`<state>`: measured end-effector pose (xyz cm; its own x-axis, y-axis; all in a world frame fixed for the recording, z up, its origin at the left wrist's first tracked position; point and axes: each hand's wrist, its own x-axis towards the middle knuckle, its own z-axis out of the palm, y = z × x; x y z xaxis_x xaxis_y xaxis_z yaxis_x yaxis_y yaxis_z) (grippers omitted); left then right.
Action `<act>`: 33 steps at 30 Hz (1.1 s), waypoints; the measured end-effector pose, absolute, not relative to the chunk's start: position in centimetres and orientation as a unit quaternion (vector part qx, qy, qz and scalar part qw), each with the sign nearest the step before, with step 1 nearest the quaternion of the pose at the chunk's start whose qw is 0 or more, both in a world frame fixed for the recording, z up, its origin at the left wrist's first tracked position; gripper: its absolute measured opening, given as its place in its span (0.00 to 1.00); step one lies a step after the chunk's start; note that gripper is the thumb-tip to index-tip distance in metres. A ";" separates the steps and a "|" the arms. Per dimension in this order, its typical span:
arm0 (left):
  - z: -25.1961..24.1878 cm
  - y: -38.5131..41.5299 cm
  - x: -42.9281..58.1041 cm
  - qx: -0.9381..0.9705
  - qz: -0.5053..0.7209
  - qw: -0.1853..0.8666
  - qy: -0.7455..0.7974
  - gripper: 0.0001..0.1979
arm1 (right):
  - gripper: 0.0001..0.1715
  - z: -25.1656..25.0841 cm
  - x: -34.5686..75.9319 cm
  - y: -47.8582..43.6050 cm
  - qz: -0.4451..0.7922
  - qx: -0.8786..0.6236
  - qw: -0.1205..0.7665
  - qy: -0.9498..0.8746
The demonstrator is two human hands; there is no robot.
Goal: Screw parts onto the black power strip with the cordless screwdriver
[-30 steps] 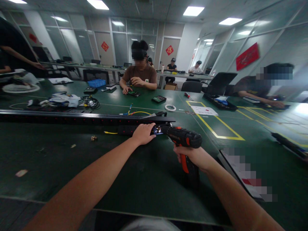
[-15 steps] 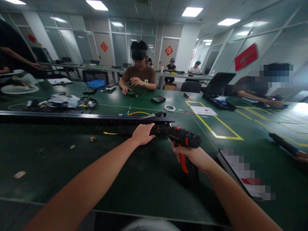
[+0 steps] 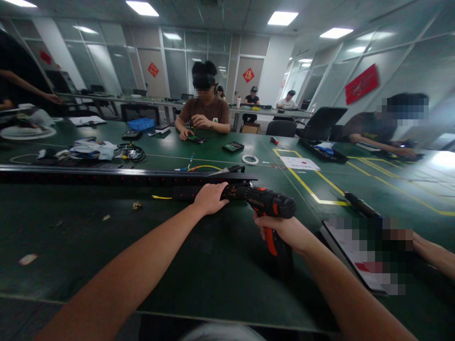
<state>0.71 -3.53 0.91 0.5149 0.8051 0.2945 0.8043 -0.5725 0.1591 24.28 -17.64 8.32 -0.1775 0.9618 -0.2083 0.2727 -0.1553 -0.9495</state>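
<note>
My right hand (image 3: pixel 279 226) is wrapped round the grip of a black and orange cordless drill (image 3: pixel 272 202). The drill points left, its front end close to my left hand (image 3: pixel 211 198). That hand is closed over the end of a black strip (image 3: pixel 183 192) marked with small red dots, its fingertips partly hidden behind it. Brass-coloured bits show on the strip's dark end between the hand and the drill. A yellow wire (image 3: pixel 161 197) pokes out to the left. Just behind lies a long black rail (image 3: pixel 124 177), with a yellow and blue cable beside it.
A small heap of brass screws (image 3: pixel 137 205) lies on the green table (image 3: pixel 199 279). At right, a co-worker's hand holds a long dark tool (image 3: pixel 364 206) above a clipboard (image 3: pixel 350 258). Beyond are a white tape roll (image 3: pixel 250 159), a blue basket (image 3: pixel 141 124) and a seated person (image 3: pixel 202 109).
On the right, the co-worker's hand with the long dark tool has moved left, over the clipboard. My hands and the drill stay nearly where they were.
</note>
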 end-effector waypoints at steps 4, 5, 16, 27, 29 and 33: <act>0.9 -3.5 0.7 0.870 0.172 0.000 0.461 0.33 | 0.12 8.4 24.3 -17.7 0.526 -0.552 0.331 -0.557; 0.9 -3.5 0.7 0.870 0.172 0.001 0.462 0.33 | 0.12 8.4 24.2 -17.6 0.526 -0.551 0.331 -0.557; 0.9 -3.5 0.7 0.868 0.178 0.005 0.463 0.33 | 0.09 8.5 24.4 -17.5 0.522 -0.550 0.322 -0.567; 0.9 -3.5 0.7 0.869 0.180 0.006 0.460 0.33 | 0.10 8.4 24.4 -17.5 0.517 -0.552 0.319 -0.571; 0.9 -3.5 0.7 0.869 0.180 0.004 0.460 0.33 | 0.10 8.2 24.5 -17.5 0.517 -0.551 0.318 -0.573; 0.8 -3.4 0.7 0.870 0.174 0.004 0.462 0.33 | 0.10 8.1 24.4 -17.4 0.515 -0.548 0.322 -0.574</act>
<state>0.69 -3.43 0.79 0.5129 0.8046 0.2993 0.8021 -0.5734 0.1670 24.44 -17.42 8.05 -0.1907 0.9621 -0.1949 0.2975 -0.1326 -0.9455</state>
